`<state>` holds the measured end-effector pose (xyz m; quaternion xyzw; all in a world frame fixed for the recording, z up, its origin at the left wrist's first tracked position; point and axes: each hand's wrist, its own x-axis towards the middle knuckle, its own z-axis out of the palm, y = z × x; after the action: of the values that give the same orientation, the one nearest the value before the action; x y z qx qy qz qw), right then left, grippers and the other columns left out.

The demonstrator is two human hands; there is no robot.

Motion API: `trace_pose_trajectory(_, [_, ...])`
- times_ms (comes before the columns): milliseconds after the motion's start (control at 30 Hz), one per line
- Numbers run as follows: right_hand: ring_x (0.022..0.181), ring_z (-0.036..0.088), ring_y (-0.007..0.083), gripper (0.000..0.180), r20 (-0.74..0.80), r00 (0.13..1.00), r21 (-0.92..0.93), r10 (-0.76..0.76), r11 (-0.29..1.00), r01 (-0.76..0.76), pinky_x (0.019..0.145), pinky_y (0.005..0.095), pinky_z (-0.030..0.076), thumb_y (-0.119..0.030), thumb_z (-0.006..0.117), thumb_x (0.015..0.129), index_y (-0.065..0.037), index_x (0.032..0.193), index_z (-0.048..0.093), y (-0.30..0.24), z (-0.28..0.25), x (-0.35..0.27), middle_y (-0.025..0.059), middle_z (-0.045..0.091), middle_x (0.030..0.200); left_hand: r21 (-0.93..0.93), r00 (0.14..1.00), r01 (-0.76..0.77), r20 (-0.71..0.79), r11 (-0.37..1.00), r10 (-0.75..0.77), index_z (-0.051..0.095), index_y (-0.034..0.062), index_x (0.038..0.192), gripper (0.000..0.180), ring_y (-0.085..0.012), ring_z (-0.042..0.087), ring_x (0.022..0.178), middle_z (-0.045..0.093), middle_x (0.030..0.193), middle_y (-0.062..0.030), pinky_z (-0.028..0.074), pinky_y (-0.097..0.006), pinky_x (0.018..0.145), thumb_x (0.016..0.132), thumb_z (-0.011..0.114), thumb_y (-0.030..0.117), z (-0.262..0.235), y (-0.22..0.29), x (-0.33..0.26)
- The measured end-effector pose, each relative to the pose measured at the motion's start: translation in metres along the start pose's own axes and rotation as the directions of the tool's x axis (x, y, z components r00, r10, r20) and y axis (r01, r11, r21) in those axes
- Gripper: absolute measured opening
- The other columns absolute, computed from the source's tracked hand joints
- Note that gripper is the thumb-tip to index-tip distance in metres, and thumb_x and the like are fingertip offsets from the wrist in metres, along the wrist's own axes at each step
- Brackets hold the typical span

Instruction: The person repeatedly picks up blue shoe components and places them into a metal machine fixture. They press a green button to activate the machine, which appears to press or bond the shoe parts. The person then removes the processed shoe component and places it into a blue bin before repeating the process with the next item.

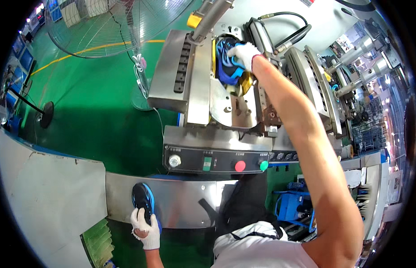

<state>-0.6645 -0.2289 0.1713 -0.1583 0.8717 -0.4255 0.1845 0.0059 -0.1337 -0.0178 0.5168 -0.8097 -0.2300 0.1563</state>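
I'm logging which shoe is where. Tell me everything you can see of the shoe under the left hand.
The shoe is black with bright blue trim along its edge, smooth and glossy-looking. It lies on the steel ledge in front of the machine's control panel, pointing away from the person. The white-gloved left hand grips its near end, covering that part. Nothing else touches it. Finer details are too small to tell.

a standing fan [114, 27] on the green floor [96, 111], near blue crates [290, 207].
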Motion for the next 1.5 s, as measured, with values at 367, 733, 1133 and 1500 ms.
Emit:
trace_pose_trajectory(367, [0.124, 0.068, 0.0359, 0.067, -0.156, 0.986, -0.418, -0.057, 0.908, -0.013, 0.107, 0.0412, 0.052, -0.033, 0.078, 0.076, 0.000, 0.133, 0.068, 0.019, 0.032, -0.031, 0.0251, 0.068, 0.136, 0.132, 0.998, -0.059, -0.001, 0.990, 0.060, 0.066, -0.0006, 0.125, 0.046, -0.0392, 0.063, 0.122, 0.060, 0.136, -0.0192, 0.052, -0.049, 0.103, 0.085, 0.080, 0.014, -0.002, -0.008, -0.001])
trace_pose_trajectory(733, [0.132, 0.063, 0.0360, 0.068, 0.084, 0.967, -0.295, -0.242, 0.921, 0.256, 0.110, 0.0444, 0.049, -0.048, 0.070, 0.087, 0.001, 0.134, 0.066, 0.019, -0.007, -0.074, 0.0269, 0.064, 0.141, -0.107, 0.982, 0.187, -0.009, 0.977, -0.189, 0.039, 0.0036, 0.156, 0.086, -0.0413, 0.040, 0.146, 0.039, 0.156, -0.0225, 0.038, -0.050, 0.121, 0.084, 0.085, 0.014, 0.029, 0.061, -0.027])
trace_pose_trajectory(1133, [0.158, 0.023, 0.0474, 0.102, 0.319, 0.757, -0.579, -0.570, 0.515, 0.632, 0.130, 0.0540, 0.019, -0.037, 0.084, 0.080, 0.003, 0.160, 0.035, 0.299, -0.057, -0.351, 0.0292, 0.028, 0.168, -0.099, 0.948, -0.301, 0.080, 0.948, 0.309, 0.072, 0.0049, 0.097, 0.019, -0.0316, 0.067, 0.091, 0.067, 0.097, -0.0128, 0.053, -0.043, 0.081, 0.101, 0.063, 0.021, 0.000, 0.054, 0.025])
trace_pose_trajectory(1500, [0.152, 0.040, 0.0400, 0.115, 0.500, 0.814, 0.125, -0.296, 0.955, 0.270, 0.124, 0.0443, 0.034, -0.060, 0.081, 0.081, 0.006, 0.160, 0.031, 0.289, -0.184, -0.509, 0.0288, 0.037, 0.164, -0.604, 0.791, -0.207, 0.360, 0.770, 0.494, 0.069, 0.0015, 0.093, 0.029, -0.0147, 0.061, 0.080, 0.067, 0.088, -0.0058, 0.049, -0.032, 0.074, 0.108, 0.049, 0.016, 0.048, 0.352, -0.036])
